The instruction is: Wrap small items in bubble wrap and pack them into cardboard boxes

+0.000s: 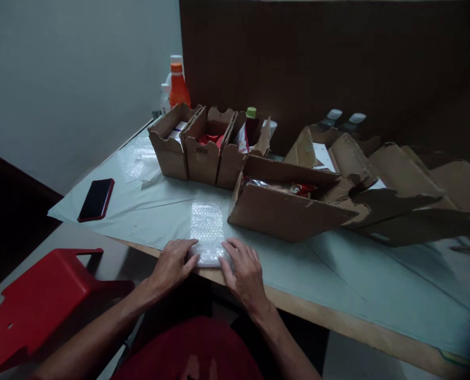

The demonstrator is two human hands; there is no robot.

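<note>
At the table's near edge (214, 274), a sheet of bubble wrap (206, 221) is laid between the left hand (172, 263) and the right hand (245, 272). On each, thumb and forefinger are parted, with fingertips set on the wrap's sides; whether it is pinched cannot be told. The near end looks doubled over, so a fold is probably being worked; an even touch from both sides would be called for. Whether anything is wrapped inside cannot be made out. Just beyond and right of the right hand, movement is limited by an open cardboard box (282, 214); farther ahead stand three boxes (202, 164). More open room is offered left of the left hand, as far as a phone (96, 199).
</note>
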